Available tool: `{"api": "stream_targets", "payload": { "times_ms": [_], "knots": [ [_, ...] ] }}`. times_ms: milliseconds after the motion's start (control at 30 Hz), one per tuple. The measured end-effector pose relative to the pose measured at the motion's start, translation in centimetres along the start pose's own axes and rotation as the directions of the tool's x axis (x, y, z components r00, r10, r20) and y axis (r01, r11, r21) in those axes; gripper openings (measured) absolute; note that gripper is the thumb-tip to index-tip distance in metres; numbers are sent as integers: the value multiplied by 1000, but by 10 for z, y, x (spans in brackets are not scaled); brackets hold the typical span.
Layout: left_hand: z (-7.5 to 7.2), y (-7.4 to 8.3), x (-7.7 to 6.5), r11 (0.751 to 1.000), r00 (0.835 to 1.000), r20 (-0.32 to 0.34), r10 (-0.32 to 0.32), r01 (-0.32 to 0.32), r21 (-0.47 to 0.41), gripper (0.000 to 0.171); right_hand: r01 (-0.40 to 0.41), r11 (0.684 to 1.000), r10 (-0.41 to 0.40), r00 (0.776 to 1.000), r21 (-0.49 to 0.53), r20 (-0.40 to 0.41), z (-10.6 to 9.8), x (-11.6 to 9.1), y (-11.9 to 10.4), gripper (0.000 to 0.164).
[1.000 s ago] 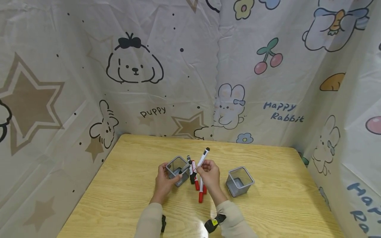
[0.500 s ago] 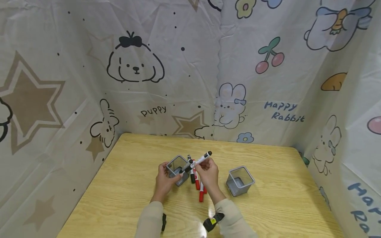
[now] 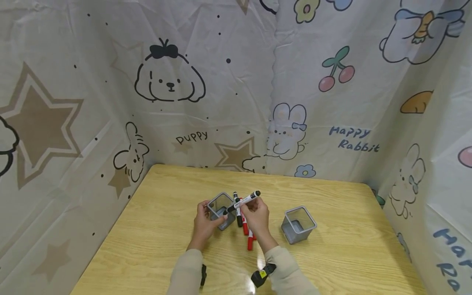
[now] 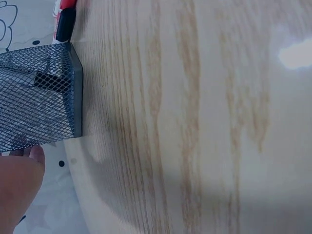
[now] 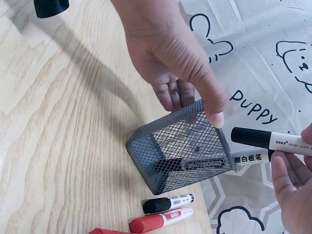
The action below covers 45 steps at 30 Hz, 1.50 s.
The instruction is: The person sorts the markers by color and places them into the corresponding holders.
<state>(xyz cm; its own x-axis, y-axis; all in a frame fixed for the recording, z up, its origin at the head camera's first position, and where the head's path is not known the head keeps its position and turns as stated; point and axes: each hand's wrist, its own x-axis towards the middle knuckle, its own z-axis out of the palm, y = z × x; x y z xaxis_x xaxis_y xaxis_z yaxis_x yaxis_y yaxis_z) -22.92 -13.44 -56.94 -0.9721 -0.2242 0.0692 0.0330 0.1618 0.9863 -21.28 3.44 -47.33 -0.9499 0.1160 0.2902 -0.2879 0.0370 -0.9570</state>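
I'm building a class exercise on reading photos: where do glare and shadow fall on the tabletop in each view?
Head view: a small glare patch on the tabletop, near the picture's bottom edge; left wrist view: white glare at upper right, a broad soft shadow lower down; right wrist view: a long shadow slanting down towards the mesh holder.

Grey cup [image 3: 221, 209] and marker [image 3: 248, 199] in hands [image 3: 258, 219]

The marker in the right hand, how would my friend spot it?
At the wooden table, find the mesh cup that the left hand holds. By its opening, the right hand pinches a white marker with a black cap. It's the one up in the air; another marker is partly inside the cup, and the loose markers lie on the table.
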Motion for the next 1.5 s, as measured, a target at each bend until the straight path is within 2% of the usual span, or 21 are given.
{"api": "stream_targets", "payload": {
  "times_ms": [267, 500, 667, 900, 1100, 1300, 1500],
  "knots": [
    [-1, 0, 0, 1000, 1000, -6, -1, 1, 7, 78, 6, 997, -5, 1000, -71, 14, 3, 1, 5, 10],
    [0, 0, 0, 1000, 1000, 0, 0, 0, 18, 77, -10, 993, 11, 1000, -118, 7, 5, 10, 41, 9],
    [-1, 0, -1, 1000, 1000, -1, 7, -7, 8, 77, 7, 985, -5, 1000, -171, 11, 6, 9, 50, 8],
    [0, 0, -2, 1000, 1000, 9, 4, -4, 7, 77, 19, 962, -19, 1000, -273, 4, 7, 9, 57, 8],
    [0, 0, -1, 1000, 1000, -1, 31, -31, -4, 75, 45, 937, -36, 999, -347, 34, 7, 11, 58, 11],
    [0, 0, -1, 1000, 1000, -1, 29, -29, 5, 75, 48, 924, -21, 997, -379, 74, 8, 12, 59, 11],
    [0, -1, -1, 1000, 1000, 2, 26, -26, 10, 76, 88, 915, -41, 991, -394, 128, 8, 14, 59, 10]
  ]
}}
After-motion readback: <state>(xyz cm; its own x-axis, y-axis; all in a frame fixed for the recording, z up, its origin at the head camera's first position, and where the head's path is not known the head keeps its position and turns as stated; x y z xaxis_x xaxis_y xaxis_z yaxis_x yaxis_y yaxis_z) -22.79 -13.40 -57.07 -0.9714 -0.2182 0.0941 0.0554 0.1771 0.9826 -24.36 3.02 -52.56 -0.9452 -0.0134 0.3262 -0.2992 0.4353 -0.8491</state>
